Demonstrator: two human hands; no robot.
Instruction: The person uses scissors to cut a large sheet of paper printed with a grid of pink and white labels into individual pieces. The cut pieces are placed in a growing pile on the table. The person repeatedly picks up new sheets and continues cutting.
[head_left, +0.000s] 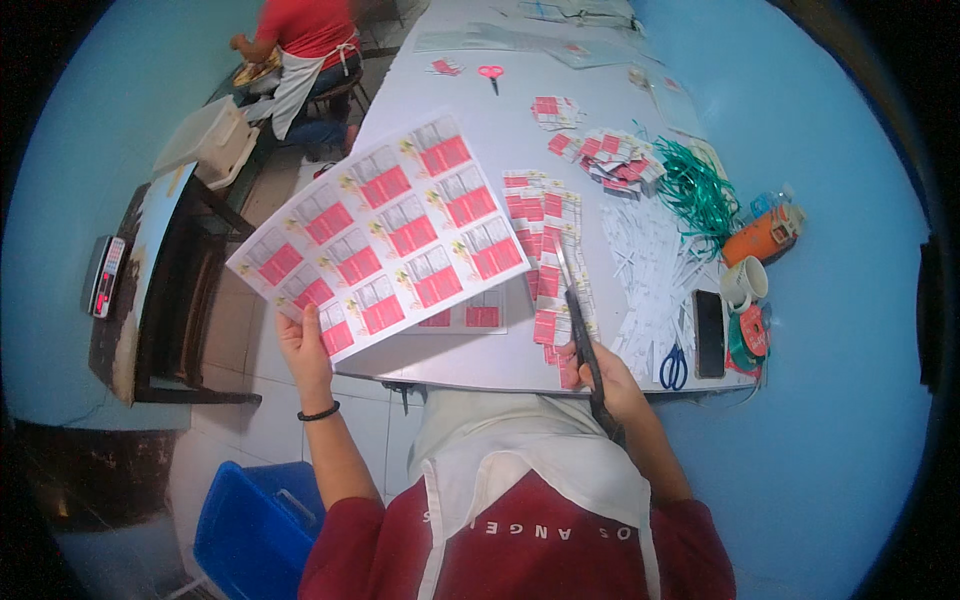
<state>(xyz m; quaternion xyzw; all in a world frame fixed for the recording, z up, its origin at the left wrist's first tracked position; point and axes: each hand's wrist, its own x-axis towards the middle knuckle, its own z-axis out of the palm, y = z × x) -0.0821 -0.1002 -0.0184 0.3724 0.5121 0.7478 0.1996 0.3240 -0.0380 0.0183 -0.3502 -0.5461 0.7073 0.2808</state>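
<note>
My left hand grips the lower left corner of a printed sheet of red-and-white labels, held tilted above the table. In my right hand is a pair of black-handled scissors, its blades pointing away from me. Beneath and beside the scissors lie cut strips of labels. Another printed sheet lies on the table, partly hidden by the held one. Small cut labels form a pile farther back, with a smaller stack behind it.
White paper offcuts and green ribbon lie right, beside an orange bottle, a mug, a phone and blue-handled scissors. Pink-handled scissors lie farther back. A person sits back left. A blue bin stands lower left.
</note>
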